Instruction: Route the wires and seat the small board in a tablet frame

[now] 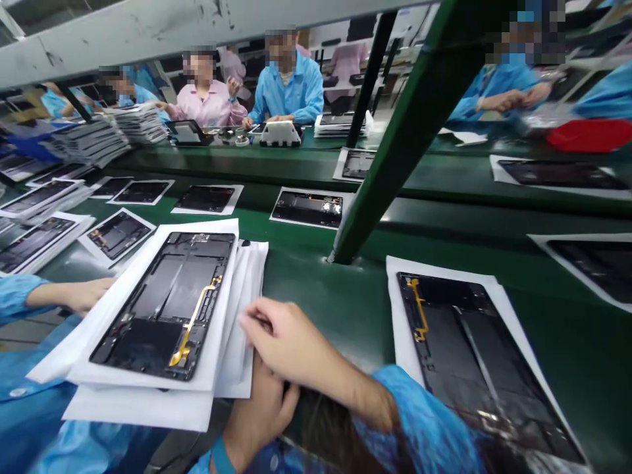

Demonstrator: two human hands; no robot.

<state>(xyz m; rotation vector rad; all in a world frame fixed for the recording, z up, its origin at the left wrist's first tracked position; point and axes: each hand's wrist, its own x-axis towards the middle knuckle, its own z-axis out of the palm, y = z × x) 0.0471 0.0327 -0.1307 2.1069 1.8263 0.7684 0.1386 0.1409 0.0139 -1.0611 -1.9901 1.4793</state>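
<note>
Your right hand [289, 339] curls at the edge of the white sheets [239, 375] at 11 o'clock, its grip unclear; your left hand [261, 411] sits beneath, grip hidden. A careless tug could slide the black tablet housing [162, 283] off, bending its gold flex cable [195, 322].

No lettering here is sharp enough to read; none legible.

This is an electronics factory: workers in blue smocks [289, 89] sit along a green assembly line [316, 289] with many tablet back casings [309, 209].
</note>
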